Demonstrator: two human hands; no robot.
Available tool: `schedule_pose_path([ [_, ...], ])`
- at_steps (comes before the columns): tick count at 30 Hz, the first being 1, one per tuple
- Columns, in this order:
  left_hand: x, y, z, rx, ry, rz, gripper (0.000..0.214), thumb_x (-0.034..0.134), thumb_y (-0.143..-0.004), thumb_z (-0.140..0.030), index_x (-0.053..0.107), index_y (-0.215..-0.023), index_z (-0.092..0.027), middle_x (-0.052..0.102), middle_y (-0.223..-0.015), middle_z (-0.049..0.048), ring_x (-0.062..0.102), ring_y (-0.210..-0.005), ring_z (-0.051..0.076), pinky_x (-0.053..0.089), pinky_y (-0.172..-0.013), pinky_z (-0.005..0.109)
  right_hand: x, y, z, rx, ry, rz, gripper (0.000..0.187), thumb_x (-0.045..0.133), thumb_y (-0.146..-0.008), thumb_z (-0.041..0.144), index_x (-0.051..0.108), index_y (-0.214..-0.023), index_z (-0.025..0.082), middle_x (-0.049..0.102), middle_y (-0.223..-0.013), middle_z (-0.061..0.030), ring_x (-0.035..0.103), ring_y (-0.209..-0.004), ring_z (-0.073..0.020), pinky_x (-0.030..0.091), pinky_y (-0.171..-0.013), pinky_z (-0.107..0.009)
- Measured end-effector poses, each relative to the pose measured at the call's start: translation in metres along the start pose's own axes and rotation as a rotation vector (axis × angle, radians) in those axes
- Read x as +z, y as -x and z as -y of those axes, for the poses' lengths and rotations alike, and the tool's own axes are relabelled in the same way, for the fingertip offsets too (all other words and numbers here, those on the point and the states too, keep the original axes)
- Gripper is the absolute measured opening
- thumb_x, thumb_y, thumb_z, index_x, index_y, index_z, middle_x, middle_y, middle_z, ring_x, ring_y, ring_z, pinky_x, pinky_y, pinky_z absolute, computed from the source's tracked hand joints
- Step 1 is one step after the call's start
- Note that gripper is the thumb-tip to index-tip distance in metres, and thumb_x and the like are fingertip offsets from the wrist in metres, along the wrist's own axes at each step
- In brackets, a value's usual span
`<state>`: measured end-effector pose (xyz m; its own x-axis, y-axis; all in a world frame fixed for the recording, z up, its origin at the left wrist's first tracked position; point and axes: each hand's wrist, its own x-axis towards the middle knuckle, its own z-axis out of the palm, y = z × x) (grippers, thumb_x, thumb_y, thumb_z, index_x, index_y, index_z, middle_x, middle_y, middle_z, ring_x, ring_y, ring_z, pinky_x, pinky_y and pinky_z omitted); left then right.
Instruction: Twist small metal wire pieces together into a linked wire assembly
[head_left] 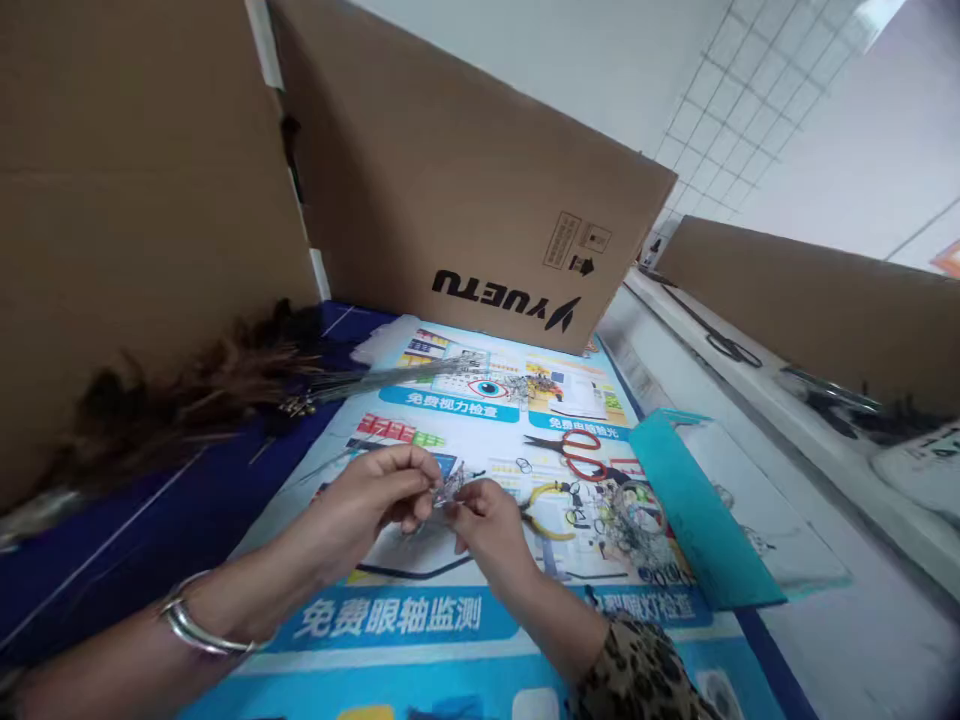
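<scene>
Note left hand point(390, 492) and right hand point(486, 520) near each other above the poster point(390, 615), with strands point(448, 488) between, thin and wire-like. Record grip as thumb and fingertips together on both sides, pinched on the strands; exact contact points too blurred to confirm. Note a dark tip of the strands just beyond the right fingers. Judge chief risk to be slippage, owing to so fine a hold on such thin material. Judge kinking also possible, from uneven pull between the two sides, and a pricked fingertip, from any sharp loose end. Observe yellow tool point(556, 537) just beside the right hand, partly hidden; rate as liable to a knock from a sideways sweep. Observe scissors point(561, 446) farther off, blades to the left; beware a scratch from a careless reach. Observe pile point(641, 535) of fine loops to the right, near the box point(697, 510); rate tangling as possible in case of a drop there. Note bracelet point(180, 622) on the left wrist and sleeve point(637, 670) on the right arm, both capable of catching on wire ends.
</scene>
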<state>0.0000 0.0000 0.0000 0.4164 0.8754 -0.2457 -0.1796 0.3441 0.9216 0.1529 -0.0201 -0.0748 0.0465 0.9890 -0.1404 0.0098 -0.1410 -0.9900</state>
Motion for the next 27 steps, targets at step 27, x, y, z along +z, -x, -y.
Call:
schedule_pose_path([
  [27, -0.012, -0.011, 0.021, 0.034, 0.029, -0.072, 0.006, 0.052, -0.075, -0.016, 0.058, -0.073, -0.017, 0.049, -0.045, -0.0037, 0.041, -0.042, 0.008, 0.031, -0.043, 0.018, -0.038, 0.010, 0.018, -0.103, 0.219, -0.111, 0.003, 0.056, -0.067, 0.016, 0.053, -0.067, 0.018, 0.047, -0.053, 0.0061, 0.042, -0.048, -0.0074, 0.033, -0.045, -0.018],
])
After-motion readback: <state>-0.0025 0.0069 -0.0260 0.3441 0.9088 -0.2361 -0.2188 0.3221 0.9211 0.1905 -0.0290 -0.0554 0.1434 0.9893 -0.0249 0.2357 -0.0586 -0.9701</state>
